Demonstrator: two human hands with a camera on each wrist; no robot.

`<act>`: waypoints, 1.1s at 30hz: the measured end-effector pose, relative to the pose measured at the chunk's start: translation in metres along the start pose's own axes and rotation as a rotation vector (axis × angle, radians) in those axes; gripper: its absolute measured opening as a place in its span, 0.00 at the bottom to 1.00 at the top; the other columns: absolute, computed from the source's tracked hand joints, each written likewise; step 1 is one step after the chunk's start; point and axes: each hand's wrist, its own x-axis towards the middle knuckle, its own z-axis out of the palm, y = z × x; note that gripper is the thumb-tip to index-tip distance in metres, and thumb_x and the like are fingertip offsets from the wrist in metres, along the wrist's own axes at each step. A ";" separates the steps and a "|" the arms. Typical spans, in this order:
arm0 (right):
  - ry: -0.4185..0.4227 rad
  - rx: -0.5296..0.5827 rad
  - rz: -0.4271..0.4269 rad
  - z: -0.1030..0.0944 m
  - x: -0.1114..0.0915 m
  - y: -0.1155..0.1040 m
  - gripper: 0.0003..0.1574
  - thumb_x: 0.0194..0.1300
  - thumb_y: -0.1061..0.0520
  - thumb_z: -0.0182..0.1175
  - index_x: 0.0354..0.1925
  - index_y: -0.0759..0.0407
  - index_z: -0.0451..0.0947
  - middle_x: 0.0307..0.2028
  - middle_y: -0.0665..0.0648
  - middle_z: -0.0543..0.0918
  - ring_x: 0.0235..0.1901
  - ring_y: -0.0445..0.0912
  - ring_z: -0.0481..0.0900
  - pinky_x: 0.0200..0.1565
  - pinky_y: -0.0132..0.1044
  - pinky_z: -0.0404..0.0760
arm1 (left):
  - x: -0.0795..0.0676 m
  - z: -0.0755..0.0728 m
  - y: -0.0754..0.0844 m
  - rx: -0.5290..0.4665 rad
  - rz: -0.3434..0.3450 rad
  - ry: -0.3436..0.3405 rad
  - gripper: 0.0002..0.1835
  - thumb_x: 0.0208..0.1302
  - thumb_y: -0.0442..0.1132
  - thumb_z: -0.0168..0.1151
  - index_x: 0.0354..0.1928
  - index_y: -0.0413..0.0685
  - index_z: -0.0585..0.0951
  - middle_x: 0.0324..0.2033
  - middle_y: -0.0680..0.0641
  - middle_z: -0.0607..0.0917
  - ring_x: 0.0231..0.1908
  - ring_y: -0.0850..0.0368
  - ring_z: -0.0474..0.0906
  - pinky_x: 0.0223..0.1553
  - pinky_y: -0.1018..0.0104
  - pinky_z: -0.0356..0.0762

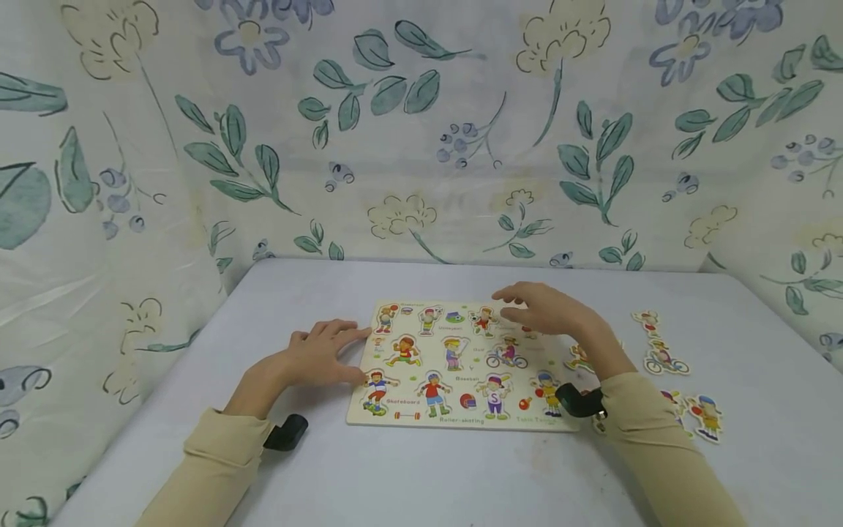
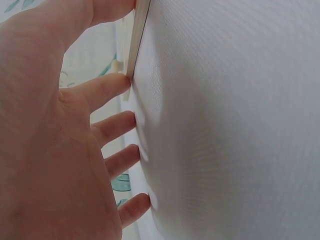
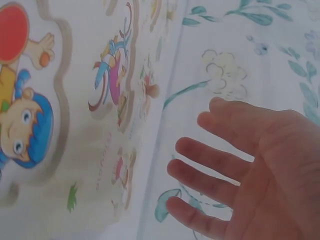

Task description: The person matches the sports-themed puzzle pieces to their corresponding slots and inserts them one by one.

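A flat wooden puzzle board [image 1: 421, 395] with printed sports figures lies on the white table. My left hand [image 1: 320, 354] is at its left edge, with thumb and index finger touching the edge. In the left wrist view the other fingers [image 2: 122, 161] are spread, tips on the tabletop. My right hand [image 1: 546, 307] hovers above the board's far right corner, holding nothing. Its fingers are extended and apart in the right wrist view, beside the printed board [image 3: 85, 170]. The hand and forearm hide part of the board's right side.
Loose figure pieces lie right of the board: a cyclist piece [image 1: 665, 359], a small piece [image 1: 648, 322] behind it, and a blue-haired figure piece [image 1: 707, 419] nearer me. Another piece [image 1: 578, 357] is partly under the right forearm. A floral curtain [image 1: 421, 168] hangs behind the table.
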 end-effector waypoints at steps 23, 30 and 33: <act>0.201 0.029 0.206 -0.054 -0.056 0.057 0.30 0.77 0.47 0.49 0.68 0.62 0.67 0.59 0.71 0.75 0.60 0.67 0.71 0.56 0.66 0.71 | 0.001 0.001 0.000 0.004 -0.017 -0.003 0.45 0.55 0.58 0.65 0.74 0.53 0.64 0.72 0.38 0.61 0.70 0.34 0.53 0.62 0.27 0.52; 0.229 0.027 0.260 -0.066 -0.076 0.084 0.31 0.79 0.46 0.44 0.68 0.66 0.65 0.63 0.75 0.70 0.62 0.71 0.68 0.58 0.68 0.69 | 0.001 0.001 0.000 0.009 -0.018 -0.008 0.45 0.55 0.59 0.65 0.74 0.52 0.64 0.72 0.38 0.61 0.70 0.34 0.53 0.62 0.27 0.52; 0.230 0.032 0.273 -0.069 -0.081 0.092 0.31 0.79 0.47 0.43 0.68 0.67 0.65 0.64 0.76 0.69 0.63 0.71 0.66 0.59 0.69 0.67 | 0.000 0.000 0.001 0.010 -0.021 -0.010 0.45 0.55 0.59 0.65 0.74 0.52 0.64 0.72 0.38 0.61 0.70 0.33 0.53 0.63 0.27 0.52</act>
